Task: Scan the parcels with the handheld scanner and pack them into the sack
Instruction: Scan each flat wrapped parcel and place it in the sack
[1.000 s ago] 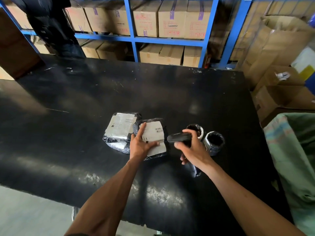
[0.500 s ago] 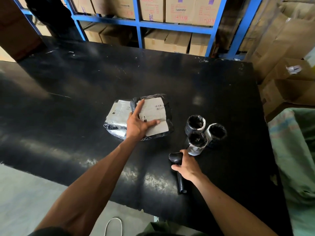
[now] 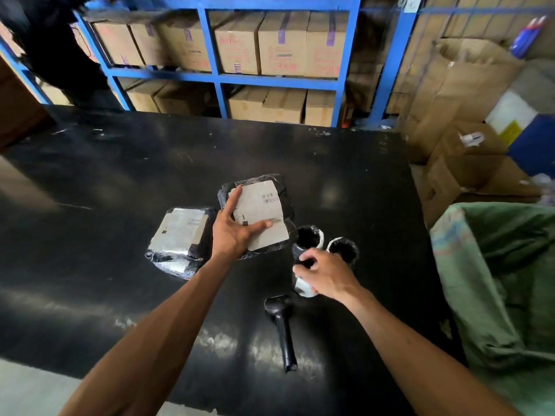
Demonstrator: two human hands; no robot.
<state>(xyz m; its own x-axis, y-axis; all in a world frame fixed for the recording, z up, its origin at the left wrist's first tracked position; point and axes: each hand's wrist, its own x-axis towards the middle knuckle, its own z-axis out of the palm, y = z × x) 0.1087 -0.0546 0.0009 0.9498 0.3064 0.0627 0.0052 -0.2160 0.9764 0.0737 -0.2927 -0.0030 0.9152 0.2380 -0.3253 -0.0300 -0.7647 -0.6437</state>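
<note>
My left hand [image 3: 232, 235] holds a flat black parcel [image 3: 264, 217] with a white barcode label, lifted off the black table [image 3: 120, 181]. A second flat parcel [image 3: 177, 235], silvery with a label, lies to its left. My right hand [image 3: 326, 276] curls over the nearest of three small round black-wrapped parcels [image 3: 301, 286] and grips its top. The two other round parcels [image 3: 307, 235] [image 3: 344, 249] stand just behind it. The black handheld scanner [image 3: 280, 325] lies on the table, in no hand. The open green sack [image 3: 495, 265] hangs at the table's right edge.
Blue shelving [image 3: 222, 76] full of cardboard boxes runs along the far side. Open cardboard boxes [image 3: 468, 172] are piled at the right behind the sack. A person in dark clothes [image 3: 57, 52] stands at the far left corner.
My right hand laid the scanner on the table, let go of it and moved up onto the nearest round parcel. My left hand lifted the labelled flat parcel off the table.
</note>
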